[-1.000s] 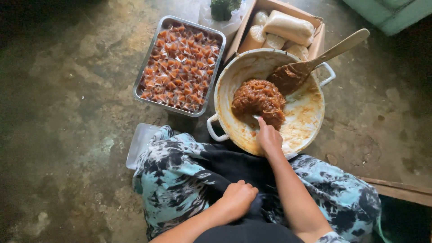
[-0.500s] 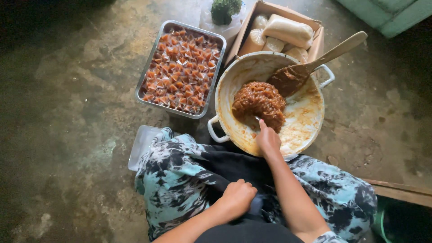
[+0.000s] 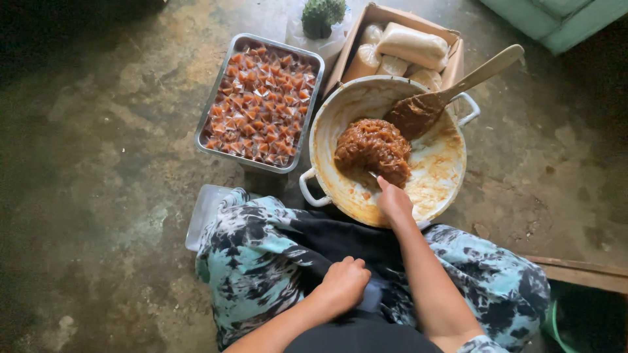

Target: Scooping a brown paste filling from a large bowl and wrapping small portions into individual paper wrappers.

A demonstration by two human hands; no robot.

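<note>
The right hand point(image 3: 394, 201) has barely shifted, fingers pinching at the brown sticky lump point(image 3: 373, 149) inside the round cream two-handled pan point(image 3: 438, 176) (wooden spoon point(image 3: 451, 91) resting there); left hand point(image 3: 343, 282) fisted on the lap.

We sit on the floor point(image 3: 98, 163) with the pot point(image 3: 451, 163) just ahead of our knees, a mound of paste point(image 3: 373, 147) lying in its middle. Our right hand point(image 3: 394, 201) reaches over the near rim and touches the near side of that mound, while our left hand point(image 3: 343, 282) rests closed in our lap. A wooden spoon point(image 3: 451, 91) leans in the far right of the pot, its handle sticking out past the rim. Left of the pot, just beside it, lies a tray point(image 3: 261, 101) filled with wrapped pieces. Behind the pot stands a cardboard box point(image 3: 405, 46) holding bags. A plastic lid point(image 3: 203, 216) lies by our left knee.
</note>
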